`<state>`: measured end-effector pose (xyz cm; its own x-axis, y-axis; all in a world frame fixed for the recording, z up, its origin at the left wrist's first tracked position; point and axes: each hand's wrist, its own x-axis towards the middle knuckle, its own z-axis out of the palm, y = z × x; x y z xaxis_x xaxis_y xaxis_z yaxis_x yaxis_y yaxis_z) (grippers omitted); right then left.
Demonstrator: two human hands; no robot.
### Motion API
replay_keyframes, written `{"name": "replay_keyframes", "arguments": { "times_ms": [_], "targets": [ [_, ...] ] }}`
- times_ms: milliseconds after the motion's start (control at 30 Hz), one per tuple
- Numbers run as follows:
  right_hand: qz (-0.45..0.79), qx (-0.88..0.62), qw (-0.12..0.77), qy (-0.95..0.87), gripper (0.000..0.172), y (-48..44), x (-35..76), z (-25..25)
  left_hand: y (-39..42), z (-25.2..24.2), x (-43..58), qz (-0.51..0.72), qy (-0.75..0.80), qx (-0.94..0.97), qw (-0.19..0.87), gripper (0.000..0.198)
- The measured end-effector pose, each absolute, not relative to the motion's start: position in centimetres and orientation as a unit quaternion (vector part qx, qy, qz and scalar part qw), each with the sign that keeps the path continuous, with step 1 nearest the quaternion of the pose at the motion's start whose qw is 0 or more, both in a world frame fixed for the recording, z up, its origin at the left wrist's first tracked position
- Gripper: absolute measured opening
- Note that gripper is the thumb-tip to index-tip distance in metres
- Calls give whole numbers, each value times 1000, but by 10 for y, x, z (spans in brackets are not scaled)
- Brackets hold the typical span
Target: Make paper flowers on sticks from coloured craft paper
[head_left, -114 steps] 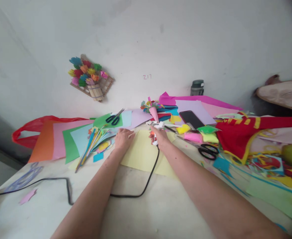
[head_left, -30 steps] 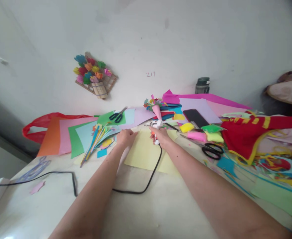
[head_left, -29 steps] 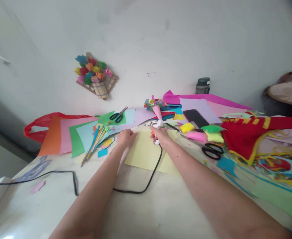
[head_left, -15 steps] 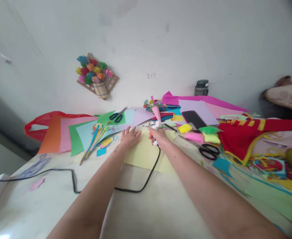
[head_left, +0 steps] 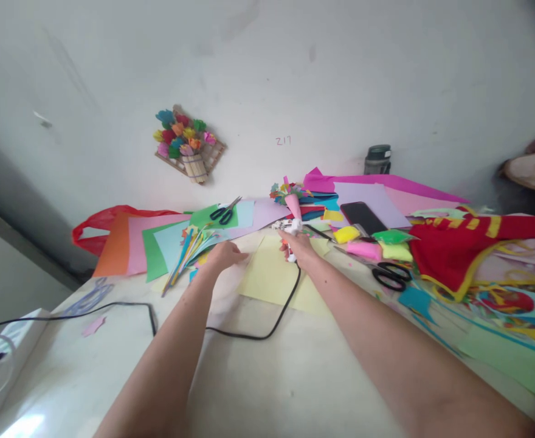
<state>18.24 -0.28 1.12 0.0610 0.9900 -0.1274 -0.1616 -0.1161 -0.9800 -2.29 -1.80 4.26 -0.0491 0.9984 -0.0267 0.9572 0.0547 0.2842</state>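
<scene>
My right hand (head_left: 296,244) is wrapped round a white glue gun (head_left: 293,227) with an orange trigger; its black cord (head_left: 267,333) loops back to the left across the table. Under that hand lies a sheet of pale yellow paper (head_left: 267,283). Just off the paper's left edge is my left hand (head_left: 224,255), seen from the side, its fingers stretched to the right and nothing visible in them. Beyond the glue gun rests a pink paper cone (head_left: 292,205) topped with coloured paper pieces.
Dark-handled scissors (head_left: 225,213) and paper strips (head_left: 188,255) lie on the left. On the right are a phone (head_left: 363,218), bright clay packets (head_left: 364,249), black scissors (head_left: 391,275) and red cloth (head_left: 445,255). A bottle (head_left: 377,159) stands by the wall.
My left hand has lifted off the yellow paper and moved left, towards the paper strips. The right hand keeps the glue gun over the paper. The view has shifted slightly.
</scene>
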Motion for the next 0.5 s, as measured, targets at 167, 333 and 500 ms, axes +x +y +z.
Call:
{"name": "replay_keyframes", "arguments": {
  "times_ms": [167,333,500],
  "targets": [
    [547,-503,523,-418,25,-9,182,16,-44,45,-36,81,701,669,232,31],
    [545,-501,518,-429,25,-17,179,18,-71,46,-31,74,704,664,240,26],
    [548,-500,505,-442,25,-29,169,21,-82,39,-19,72,716,673,171,21]
  ]
}}
